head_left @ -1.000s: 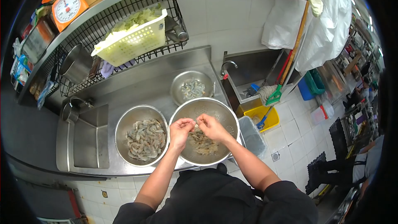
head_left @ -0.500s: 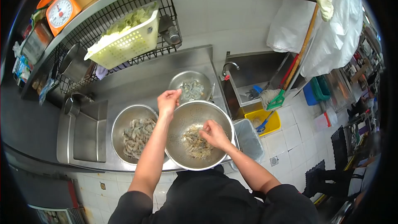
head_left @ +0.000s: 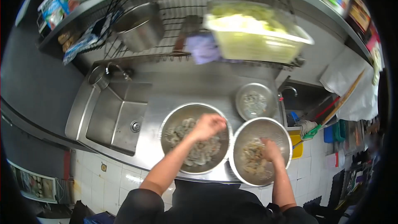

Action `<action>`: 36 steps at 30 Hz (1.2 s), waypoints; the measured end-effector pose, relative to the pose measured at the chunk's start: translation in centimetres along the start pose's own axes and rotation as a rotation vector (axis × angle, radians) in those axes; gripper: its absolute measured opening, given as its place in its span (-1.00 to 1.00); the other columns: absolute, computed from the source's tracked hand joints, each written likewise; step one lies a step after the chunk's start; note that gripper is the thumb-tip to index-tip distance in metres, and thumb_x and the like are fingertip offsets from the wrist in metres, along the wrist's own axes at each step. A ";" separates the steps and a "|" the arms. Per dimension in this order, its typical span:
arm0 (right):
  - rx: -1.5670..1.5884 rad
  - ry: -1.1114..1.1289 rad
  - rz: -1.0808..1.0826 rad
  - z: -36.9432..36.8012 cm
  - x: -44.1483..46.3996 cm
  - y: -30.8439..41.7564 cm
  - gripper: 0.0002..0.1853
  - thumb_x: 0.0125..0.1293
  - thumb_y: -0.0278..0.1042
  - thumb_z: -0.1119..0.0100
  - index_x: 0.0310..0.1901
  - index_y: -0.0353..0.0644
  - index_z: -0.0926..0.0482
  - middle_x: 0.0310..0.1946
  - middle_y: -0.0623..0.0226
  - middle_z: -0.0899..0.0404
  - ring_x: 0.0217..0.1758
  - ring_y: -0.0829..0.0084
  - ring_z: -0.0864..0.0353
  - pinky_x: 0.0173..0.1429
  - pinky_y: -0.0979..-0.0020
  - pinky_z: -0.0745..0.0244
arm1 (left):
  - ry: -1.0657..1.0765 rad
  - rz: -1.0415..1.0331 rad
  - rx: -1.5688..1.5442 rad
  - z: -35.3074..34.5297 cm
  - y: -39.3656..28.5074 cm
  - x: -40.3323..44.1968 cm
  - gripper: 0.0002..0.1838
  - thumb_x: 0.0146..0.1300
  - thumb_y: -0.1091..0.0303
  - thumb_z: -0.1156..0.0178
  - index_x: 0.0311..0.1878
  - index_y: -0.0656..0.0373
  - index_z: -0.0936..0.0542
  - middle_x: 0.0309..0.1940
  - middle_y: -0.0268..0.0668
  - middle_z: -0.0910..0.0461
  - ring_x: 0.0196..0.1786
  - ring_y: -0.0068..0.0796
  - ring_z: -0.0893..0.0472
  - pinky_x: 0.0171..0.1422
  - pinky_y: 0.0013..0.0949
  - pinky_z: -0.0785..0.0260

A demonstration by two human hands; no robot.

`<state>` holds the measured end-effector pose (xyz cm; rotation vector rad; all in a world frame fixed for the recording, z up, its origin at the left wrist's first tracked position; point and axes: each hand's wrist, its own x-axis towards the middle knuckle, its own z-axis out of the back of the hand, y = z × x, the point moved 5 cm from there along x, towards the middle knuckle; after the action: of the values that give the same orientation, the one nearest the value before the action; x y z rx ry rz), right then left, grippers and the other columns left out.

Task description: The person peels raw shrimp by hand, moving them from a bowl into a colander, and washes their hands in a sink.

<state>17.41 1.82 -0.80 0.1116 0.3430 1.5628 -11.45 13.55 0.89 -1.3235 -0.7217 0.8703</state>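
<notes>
My left hand [head_left: 208, 126] is above the large metal bowl [head_left: 166, 118] of greyish shrimp [head_left: 204, 152]. Its fingers are curled together and slightly blurred; anything between them is too small to make out. Inside the perforated metal colander [head_left: 283, 135] on the right is my right hand [head_left: 271, 150], close to a heap of brownish shrimp shells [head_left: 252, 157]. Those fingers point down and are smeared, so their grip does not show. Behind the colander stands a smaller metal bowl [head_left: 263, 91] with pale, peeled-looking shrimp [head_left: 253, 103].
A steel sink [head_left: 108, 118] with a tap [head_left: 120, 70] lies left on the counter. Above, a wire rack holds a metal pot [head_left: 141, 31], a purple cloth [head_left: 203, 47] and a basket [head_left: 265, 47] of leafy greens. A mop handle [head_left: 344, 97] leans at right.
The view has swung left, bringing more of the sink into sight. My left hand has gone from beside the small bowl to over the left bowl. My right hand stays in the colander.
</notes>
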 end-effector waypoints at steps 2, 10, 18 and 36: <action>-0.099 -0.125 0.017 0.0 1.1 2.4 -0.54 0.00 -0.54 -0.31 0.03 -0.29 -0.55 -0.24 -0.03 -0.68 -0.08 0.00 -0.67 0.03 0.13 -0.59 | -0.230 -0.020 -0.079 11.9 1.1 0.2 -0.89 0.31 0.37 -0.27 -0.18 0.17 -0.64 -0.34 -0.36 -0.67 -0.28 -0.60 -0.62 -0.20 -0.48 -0.49; 0.794 -0.136 -0.184 -0.7 9.9 24.4 -0.87 0.37 -0.43 -0.12 -0.24 -0.32 -0.59 -0.46 0.35 -0.63 -0.35 0.59 -0.60 -0.23 0.53 -0.48 | -1.067 -0.319 0.085 57.2 13.9 0.7 -0.74 0.38 0.32 -0.13 -0.02 0.30 -0.59 -0.18 -0.26 -0.65 -0.16 -0.50 -0.56 -0.01 -0.41 -0.40; 1.021 0.173 0.177 -14.4 27.7 53.0 -0.87 0.32 -0.52 -0.16 -0.12 -0.30 -0.59 -0.31 0.37 -0.65 -0.26 0.53 -0.61 -0.13 0.44 -0.54 | -0.246 0.499 0.366 57.4 25.5 -3.6 -0.70 0.29 0.24 -0.11 -0.04 0.22 -0.61 -0.16 -0.11 -0.69 -0.06 -0.22 -0.70 0.02 -0.22 -0.55; 0.263 0.197 0.686 -29.3 43.8 72.2 -0.62 0.33 -0.22 0.11 -0.09 -0.34 -0.59 -0.01 -0.18 -0.57 0.09 -0.08 -0.57 0.19 0.08 -0.46 | -0.805 0.376 -1.000 56.2 21.9 -4.0 -0.53 0.45 0.00 0.05 0.02 0.28 -0.49 -0.11 -0.07 -0.59 -0.08 -0.26 -0.60 -0.07 -0.14 -0.52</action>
<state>-61.37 41.86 -14.29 0.3044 0.7184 2.2062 -64.18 39.34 -13.78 -2.0315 -1.7192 1.4677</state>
